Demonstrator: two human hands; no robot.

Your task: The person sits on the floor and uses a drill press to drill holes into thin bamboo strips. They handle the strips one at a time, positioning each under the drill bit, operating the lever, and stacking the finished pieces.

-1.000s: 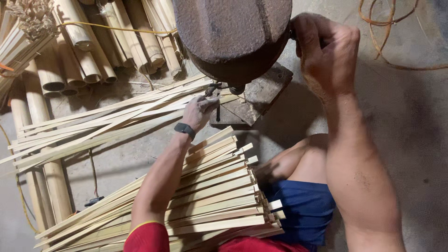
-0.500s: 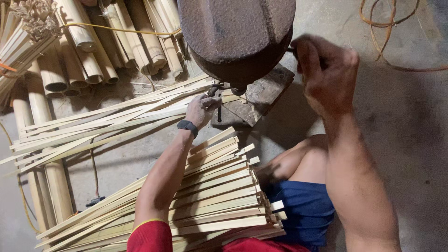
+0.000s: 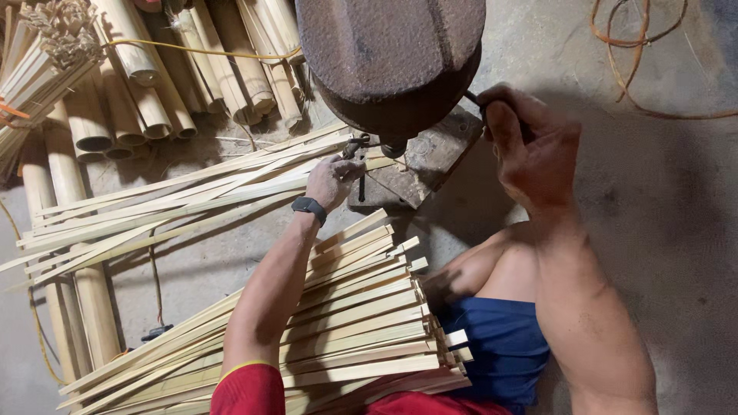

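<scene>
Rusty iron machine (image 3: pixel 392 58) overhead | left hand (image 3: pixel 332 180) pinches bamboo strip (image 3: pixel 231 184) at its mouth, over the floor pile | right hand (image 3: pixel 530 146) clenched on dark handle (image 3: pixel 473 100) | risk: fingertips near the blade may get nicked if the strip jerks.

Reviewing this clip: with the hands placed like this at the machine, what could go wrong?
The left hand sits right at the mouth of the rusty machine, holding bamboo strips, so fingers might get pinched or splintered there. The right hand grips a dark handle beside the housing and could slip against it.
</scene>
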